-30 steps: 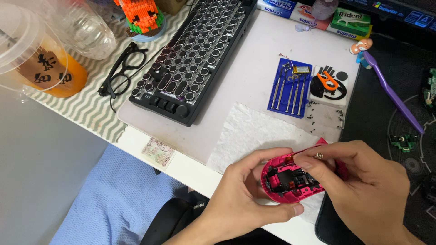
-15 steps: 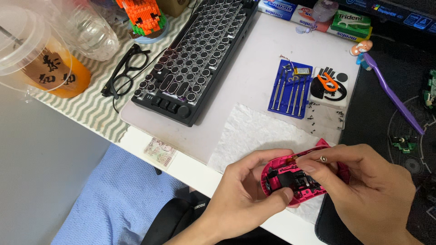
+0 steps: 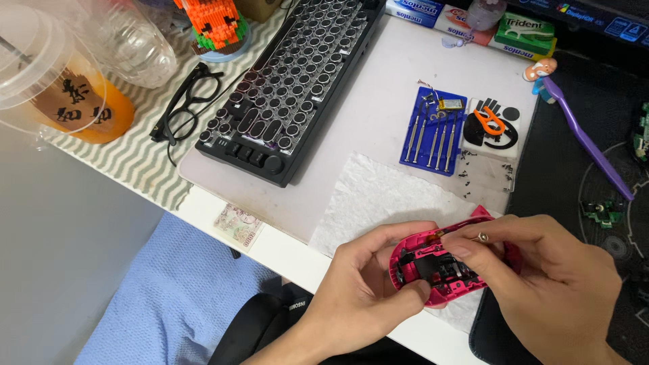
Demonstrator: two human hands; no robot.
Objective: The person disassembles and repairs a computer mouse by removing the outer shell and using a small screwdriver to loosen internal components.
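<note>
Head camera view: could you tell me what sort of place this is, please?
Probably a home desk used as a small electronics repair bench: a black keyboard, a blue tray of precision screwdrivers, and an opened pink computer mouse held in both hands.

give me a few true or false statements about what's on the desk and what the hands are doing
1. Both hands hold the pink mouse shell. True.
2. The black glasses lie right of the keyboard. False: they lie left of it.
3. The blue screwdriver tray rests on the white desk. True.
4. The purple brush is in the right hand. False: it lies on the dark mat.
5. The left hand rests on the keyboard. False: it grips the shell.
</note>
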